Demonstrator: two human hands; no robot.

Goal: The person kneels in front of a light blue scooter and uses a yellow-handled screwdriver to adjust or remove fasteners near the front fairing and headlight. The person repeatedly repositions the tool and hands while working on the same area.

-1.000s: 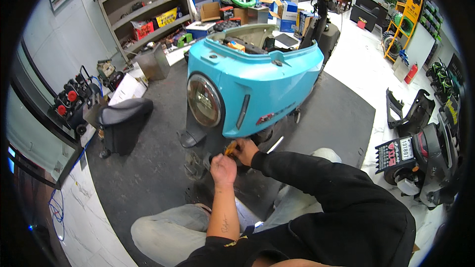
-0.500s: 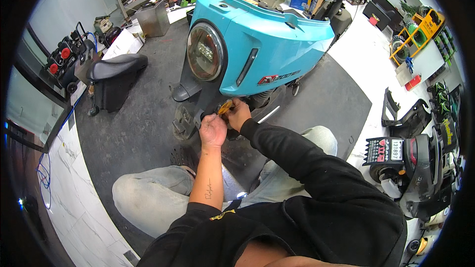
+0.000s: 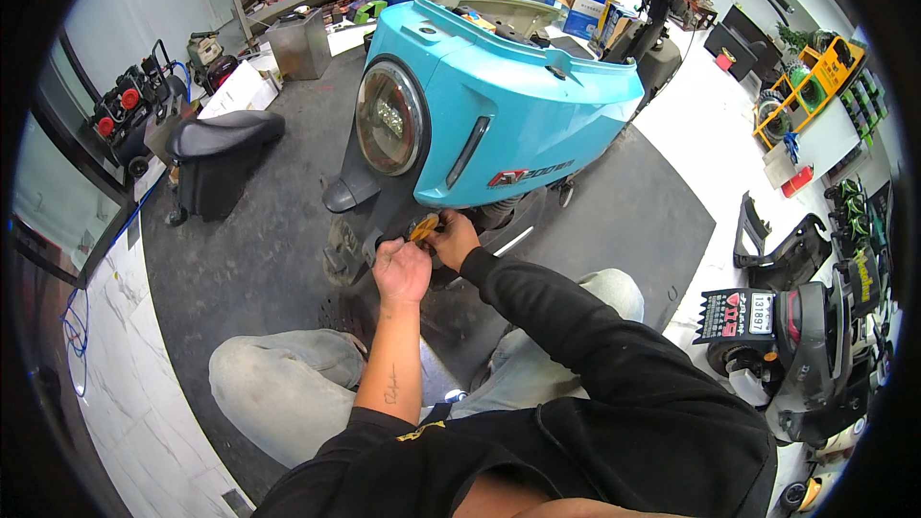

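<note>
In front of me stands a scooter with a turquoise body panel (image 3: 537, 96) and a round lamp (image 3: 390, 119) in a shiny rim. Both hands meet low beneath the lamp, by a dark lower part (image 3: 384, 216). My right hand (image 3: 457, 241) is closed, with a small yellow-orange piece (image 3: 424, 228) at its fingertips; its exact kind does not show. Just left of it, my left hand (image 3: 401, 271) is turned wrist-up with its fingers curled in close to the same spot. What those fingers hold is hidden.
A black scooter seat (image 3: 225, 134) rests on the dark mat (image 3: 259, 249) to the left. Cartons and a metal box (image 3: 299, 44) line the far side. At right lie a black plastic fairing (image 3: 782, 249) and a parked dark scooter (image 3: 811, 355).
The scooter and both hands sit slightly lower in the picture. My hands remain together under the lamp, the yellow-orange piece still at the right fingertips.
</note>
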